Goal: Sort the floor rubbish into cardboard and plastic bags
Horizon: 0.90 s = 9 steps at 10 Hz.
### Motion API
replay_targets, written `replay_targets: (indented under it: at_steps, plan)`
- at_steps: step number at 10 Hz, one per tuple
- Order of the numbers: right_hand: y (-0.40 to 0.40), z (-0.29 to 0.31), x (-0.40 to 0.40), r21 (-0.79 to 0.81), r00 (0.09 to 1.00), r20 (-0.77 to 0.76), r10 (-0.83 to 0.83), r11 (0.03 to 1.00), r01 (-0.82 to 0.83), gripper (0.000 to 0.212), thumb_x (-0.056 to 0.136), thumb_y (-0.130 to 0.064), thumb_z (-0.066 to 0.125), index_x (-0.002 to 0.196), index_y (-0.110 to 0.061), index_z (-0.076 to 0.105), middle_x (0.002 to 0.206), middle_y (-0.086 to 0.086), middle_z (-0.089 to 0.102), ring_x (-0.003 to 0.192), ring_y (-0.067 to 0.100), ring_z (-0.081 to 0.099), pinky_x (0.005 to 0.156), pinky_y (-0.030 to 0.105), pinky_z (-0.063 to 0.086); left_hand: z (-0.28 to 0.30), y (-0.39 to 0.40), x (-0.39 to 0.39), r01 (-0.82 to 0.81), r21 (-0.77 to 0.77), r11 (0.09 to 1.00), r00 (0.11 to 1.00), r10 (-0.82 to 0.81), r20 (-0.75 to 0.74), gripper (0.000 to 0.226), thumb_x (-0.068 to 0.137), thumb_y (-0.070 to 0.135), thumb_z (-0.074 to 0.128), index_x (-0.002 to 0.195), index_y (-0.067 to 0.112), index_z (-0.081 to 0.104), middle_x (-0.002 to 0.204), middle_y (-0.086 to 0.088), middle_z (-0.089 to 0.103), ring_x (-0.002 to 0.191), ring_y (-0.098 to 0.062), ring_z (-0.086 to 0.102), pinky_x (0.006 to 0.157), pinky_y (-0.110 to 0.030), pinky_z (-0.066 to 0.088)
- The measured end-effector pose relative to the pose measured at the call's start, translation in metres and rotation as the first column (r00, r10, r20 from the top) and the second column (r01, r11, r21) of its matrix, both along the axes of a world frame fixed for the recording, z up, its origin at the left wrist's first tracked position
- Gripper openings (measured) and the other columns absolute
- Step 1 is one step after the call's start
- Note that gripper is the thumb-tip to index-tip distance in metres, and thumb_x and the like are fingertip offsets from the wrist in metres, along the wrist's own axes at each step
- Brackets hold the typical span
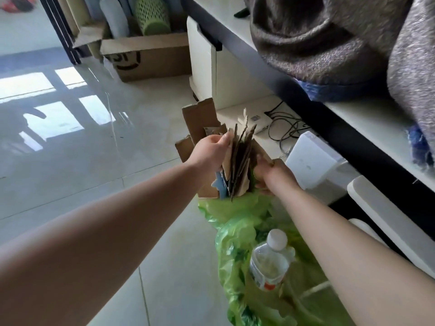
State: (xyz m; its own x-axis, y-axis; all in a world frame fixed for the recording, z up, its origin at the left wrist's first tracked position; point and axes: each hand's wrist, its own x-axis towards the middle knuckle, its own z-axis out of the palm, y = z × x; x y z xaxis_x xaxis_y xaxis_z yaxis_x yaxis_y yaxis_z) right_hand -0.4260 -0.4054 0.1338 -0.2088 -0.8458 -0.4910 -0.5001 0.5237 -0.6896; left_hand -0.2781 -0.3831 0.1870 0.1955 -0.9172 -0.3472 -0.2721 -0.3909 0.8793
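A bundle of torn brown cardboard pieces [240, 161] stands upright between both hands, above the mouth of a green plastic bag [235, 231] on the floor. My left hand [209, 151] grips the bundle from the left, fingers curled near its top. My right hand [270, 172] holds its right side lower down. A clear plastic bottle [268, 262] with a white cap lies on the green bag near me. A small open cardboard box [197, 118] sits on the floor behind the bundle, partly hidden.
A glossy tiled floor [94, 161] stretches to the left. A white cabinet with a dark edge [329, 118] runs along the right, with grey fabric [329, 38] on top, and white devices and cables [282, 128] beneath. A large cardboard box [150, 60] stands at the back.
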Motion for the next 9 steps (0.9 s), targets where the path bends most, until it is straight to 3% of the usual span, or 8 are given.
replay_targets:
  at_steps: [1,2,3,5,6,7,8,9]
  plan:
    - [-0.007,-0.002,0.004,0.07,0.994,-0.1,0.047,0.997,-0.04,0.056,0.083,-0.056,0.038,0.109,-0.011,0.058,0.09,0.013,0.069,0.075,0.03,0.069,0.076,0.042,0.059,-0.004,-0.002,0.001,-0.027,-0.009,1.0,1.0,0.027,-0.013,0.033,0.096,0.041,0.045,0.111,0.019,0.064,0.1,-0.013,0.069,0.095,-0.028,0.068,0.081,-0.042,0.058]
    - [-0.011,-0.006,0.006,0.062,0.994,-0.101,0.047,0.997,-0.041,0.057,0.082,-0.061,0.039,0.1,-0.012,0.063,0.084,0.01,0.07,0.073,0.027,0.069,0.071,0.035,0.059,-0.011,-0.005,0.002,-0.059,-0.031,0.998,0.998,0.059,0.012,0.031,0.094,0.038,0.051,0.114,0.019,0.065,0.082,0.0,0.065,0.079,-0.02,0.068,0.078,-0.04,0.06]
    - [-0.009,-0.01,0.002,-0.048,0.992,-0.111,0.059,0.997,-0.064,0.061,0.074,-0.06,0.044,0.109,-0.012,0.056,0.097,0.013,0.069,0.082,0.031,0.068,0.078,0.041,0.057,-0.013,-0.008,0.002,-0.063,-0.102,0.993,0.996,0.069,0.056,0.03,0.091,0.039,0.056,0.11,0.02,0.067,0.086,0.003,0.069,0.078,-0.018,0.07,0.074,-0.039,0.06]
    - [0.005,-0.014,-0.008,-0.321,0.98,-0.162,0.111,0.934,-0.159,0.04,0.092,-0.035,0.051,0.124,-0.012,0.045,0.118,0.015,0.058,0.1,0.032,0.059,0.072,0.03,0.04,-0.026,0.002,0.001,0.081,-0.244,0.966,0.997,-0.081,0.011,0.034,0.088,0.029,0.063,0.121,0.025,0.062,0.116,0.0,0.068,0.099,-0.013,0.067,0.088,-0.039,0.056]
    - [0.008,-0.016,-0.008,-0.383,0.975,-0.192,0.115,0.906,-0.183,0.036,0.092,-0.028,0.052,0.125,-0.015,0.049,0.119,0.014,0.058,0.105,0.033,0.058,0.076,0.031,0.042,-0.033,0.001,0.002,0.004,-0.287,0.958,0.998,0.014,0.059,0.034,0.083,0.025,0.068,0.117,0.022,0.065,0.111,0.002,0.069,0.098,-0.013,0.066,0.088,-0.039,0.056]
    - [0.01,-0.018,-0.01,-0.295,0.943,-0.261,0.208,0.913,-0.283,0.035,0.091,-0.025,0.048,0.124,-0.014,0.051,0.114,0.017,0.061,0.099,0.034,0.059,0.071,0.03,0.041,-0.037,-0.003,0.003,0.054,-0.243,0.968,0.968,0.009,0.249,0.035,0.079,0.027,0.072,0.112,0.019,0.066,0.106,0.002,0.071,0.095,-0.012,0.066,0.089,-0.034,0.054]
    - [0.011,-0.015,-0.014,-0.266,0.934,-0.285,0.215,0.919,-0.292,0.047,0.091,-0.024,0.05,0.136,-0.019,0.042,0.125,0.016,0.053,0.108,0.034,0.056,0.078,0.032,0.043,-0.044,-0.003,0.003,0.049,-0.227,0.973,0.964,0.013,0.265,0.036,0.076,0.031,0.075,0.108,0.018,0.067,0.104,0.003,0.071,0.094,-0.012,0.066,0.089,-0.033,0.054]
    - [0.017,0.004,-0.016,-0.476,0.942,-0.294,0.159,0.831,-0.289,0.051,0.09,-0.02,0.054,0.139,-0.02,0.04,0.13,0.01,0.047,0.109,0.027,0.056,0.086,0.03,0.042,-0.035,-0.006,0.007,0.024,-0.272,0.962,0.986,0.023,0.167,0.04,0.075,0.031,0.076,0.112,0.018,0.066,0.104,0.004,0.069,0.096,-0.009,0.065,0.092,-0.029,0.053]
